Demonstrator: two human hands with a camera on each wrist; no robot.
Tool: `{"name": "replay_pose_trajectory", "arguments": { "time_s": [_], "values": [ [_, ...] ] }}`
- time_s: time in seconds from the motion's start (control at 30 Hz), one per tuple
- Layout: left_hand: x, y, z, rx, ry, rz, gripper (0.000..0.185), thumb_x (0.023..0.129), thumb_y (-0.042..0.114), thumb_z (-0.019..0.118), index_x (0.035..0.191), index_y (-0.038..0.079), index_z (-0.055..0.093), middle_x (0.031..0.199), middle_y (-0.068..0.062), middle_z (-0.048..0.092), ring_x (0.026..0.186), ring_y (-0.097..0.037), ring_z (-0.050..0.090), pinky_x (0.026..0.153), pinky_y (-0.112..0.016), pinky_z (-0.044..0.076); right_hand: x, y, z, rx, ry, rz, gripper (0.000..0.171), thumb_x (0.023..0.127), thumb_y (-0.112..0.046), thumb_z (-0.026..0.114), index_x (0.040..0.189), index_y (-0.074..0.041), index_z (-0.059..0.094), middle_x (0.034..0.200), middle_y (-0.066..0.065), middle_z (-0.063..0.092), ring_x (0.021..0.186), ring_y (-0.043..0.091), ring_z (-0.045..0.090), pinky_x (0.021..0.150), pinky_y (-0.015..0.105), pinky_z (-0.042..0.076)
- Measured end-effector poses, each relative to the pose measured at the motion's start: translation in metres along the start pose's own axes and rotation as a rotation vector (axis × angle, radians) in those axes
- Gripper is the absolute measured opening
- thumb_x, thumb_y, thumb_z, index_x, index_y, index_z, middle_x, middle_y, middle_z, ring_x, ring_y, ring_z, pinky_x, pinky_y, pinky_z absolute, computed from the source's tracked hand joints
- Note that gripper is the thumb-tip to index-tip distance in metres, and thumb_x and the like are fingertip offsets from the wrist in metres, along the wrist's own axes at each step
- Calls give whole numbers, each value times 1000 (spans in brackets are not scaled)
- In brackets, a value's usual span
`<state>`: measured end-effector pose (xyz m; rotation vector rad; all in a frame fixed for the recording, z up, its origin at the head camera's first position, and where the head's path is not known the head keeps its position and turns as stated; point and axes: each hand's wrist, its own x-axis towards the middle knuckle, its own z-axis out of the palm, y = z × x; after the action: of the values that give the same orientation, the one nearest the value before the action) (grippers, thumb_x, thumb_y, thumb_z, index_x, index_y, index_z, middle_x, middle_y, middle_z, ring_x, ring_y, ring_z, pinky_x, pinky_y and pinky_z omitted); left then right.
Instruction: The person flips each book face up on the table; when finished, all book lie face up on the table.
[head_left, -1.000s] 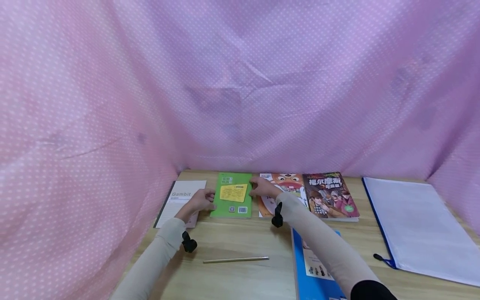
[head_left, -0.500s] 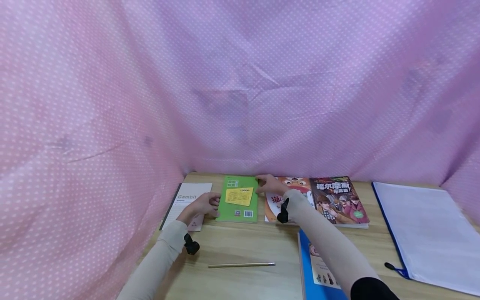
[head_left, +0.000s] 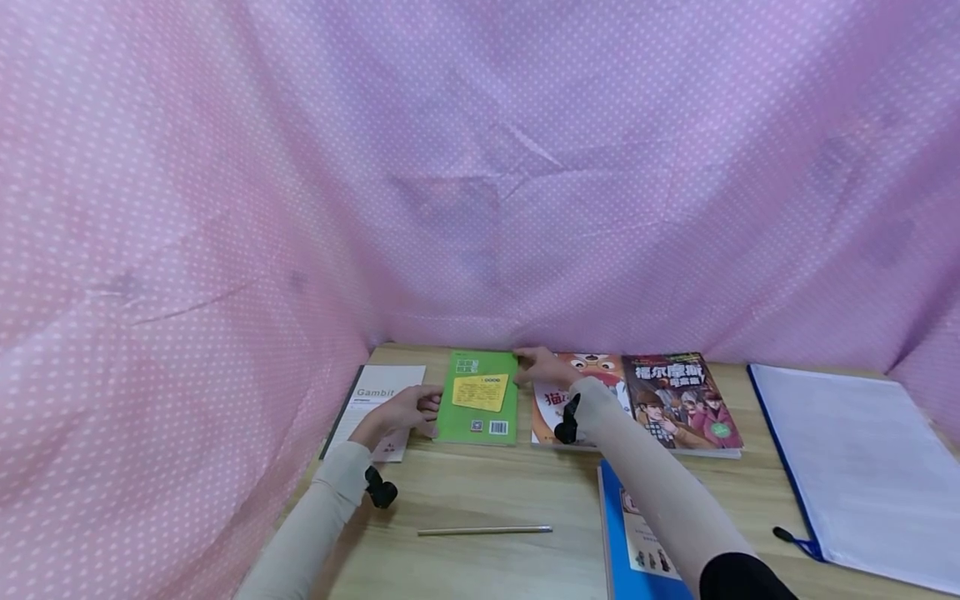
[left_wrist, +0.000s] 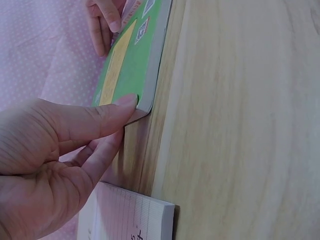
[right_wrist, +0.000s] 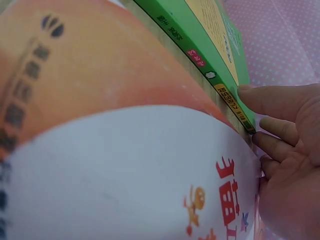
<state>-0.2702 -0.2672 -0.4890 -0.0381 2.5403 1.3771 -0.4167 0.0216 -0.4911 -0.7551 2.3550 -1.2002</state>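
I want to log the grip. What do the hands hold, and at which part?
Both hold the green book. The left hand pinches its near left corner; the right hand holds its far right corner, at the spine.

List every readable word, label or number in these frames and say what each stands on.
"Gambit": white notebook cover, beside the left hand.
"猫": orange book, near the right hand.
Detective book title: too blurred to read.
Green book label, barcode, spine print: too small.
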Motion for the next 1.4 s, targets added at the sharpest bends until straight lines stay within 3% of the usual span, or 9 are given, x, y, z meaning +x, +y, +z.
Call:
{"name": "replay_pose_trajectory", "arguments": {
  "time_s": [0.27, 0.53, 1.2, 1.4],
  "values": [
    [-1, -1, 0, 6, 7, 39, 86, 73, -18, 79, 150, -2, 45, 129, -16, 56, 117, -26, 54, 107, -35, 53, 6, 2, -1, 13, -3, 30, 73, 90, -15, 76, 155, -8, 42, 165, 15, 34, 156, 34, 20, 129, 52, 16],
    [0, 6, 5, 59, 52, 35, 77, 79, -20, 71, 150, 0, 47, 120, -11, 59, 109, -21, 55, 103, -33, 54, -3, 0, 0, 17, 13, 28, 69, 94, -16, 71, 156, -9, 41, 166, 15, 31, 156, 36, 19, 129, 55, 15],
    [2, 14, 9, 122, 59, 20, 85, 71, -22, 75, 149, 0, 49, 118, -10, 59, 109, -22, 55, 105, -36, 53, -3, -2, -5, 128, 35, 13, 65, 97, -9, 66, 155, -1, 38, 162, 19, 36, 152, 37, 29, 128, 50, 20],
    [1, 12, 7, 116, 52, 13, 85, 70, -23, 74, 148, 1, 50, 118, -10, 59, 109, -21, 55, 102, -33, 54, -6, -3, -3, 163, 43, 19, 65, 98, -9, 64, 157, -5, 37, 165, 17, 31, 155, 39, 22, 128, 56, 18]
  ]
}}
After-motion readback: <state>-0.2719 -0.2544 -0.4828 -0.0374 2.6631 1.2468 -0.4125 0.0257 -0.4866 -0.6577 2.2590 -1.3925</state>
